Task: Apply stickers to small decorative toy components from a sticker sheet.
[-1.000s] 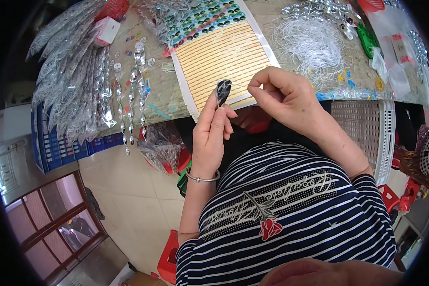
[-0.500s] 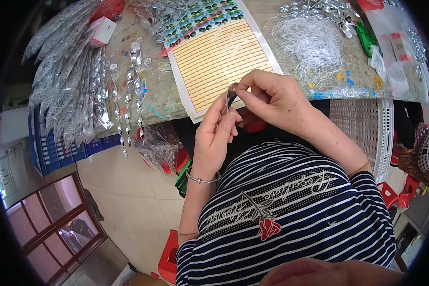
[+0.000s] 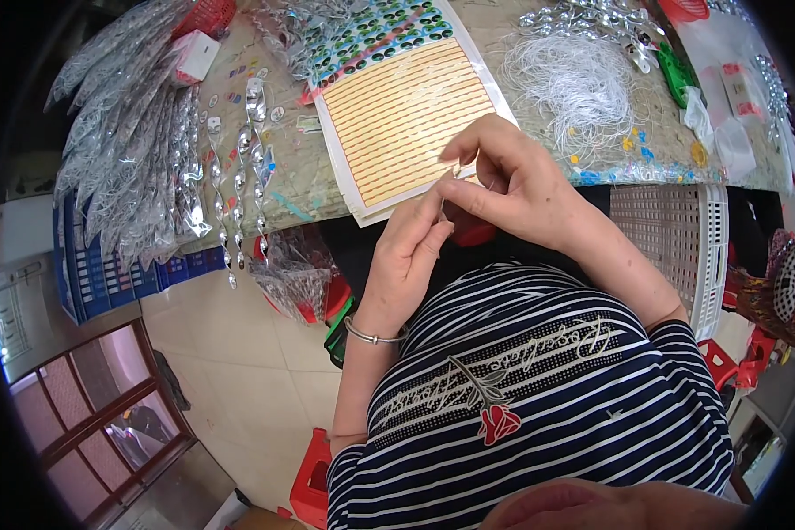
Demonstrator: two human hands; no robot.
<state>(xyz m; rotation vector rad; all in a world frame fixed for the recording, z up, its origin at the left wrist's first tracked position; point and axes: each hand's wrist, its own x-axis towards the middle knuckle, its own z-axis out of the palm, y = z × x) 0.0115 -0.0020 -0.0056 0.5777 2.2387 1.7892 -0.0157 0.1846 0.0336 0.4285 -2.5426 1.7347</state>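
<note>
My left hand [image 3: 408,253] and my right hand [image 3: 521,181] meet just past the table's front edge, close to the lower right of a yellow sticker sheet [image 3: 406,115]. Between their fingertips is a small shiny silvery piece [image 3: 456,171], mostly covered, so its full shape cannot be told. The left thumb and fingers are pinched together on it. My right thumb and forefinger close in at its upper end, the other fingers curled. Green and blue round stickers [image 3: 389,35] fill the top of the sheet.
Silver twisted strips [image 3: 238,181] hang over the table's edge at left, beside a heap of clear-bagged strips [image 3: 128,141]. White thread [image 3: 574,84] lies tangled at right, near a green tool [image 3: 677,78]. A blue crate [image 3: 106,278] and white basket [image 3: 667,230] stand below.
My right hand has turned and shifted slightly, its fingers opening a little wider above the thumb. The left fingers have risen slightly to the right; less of the shiny piece shows.
</note>
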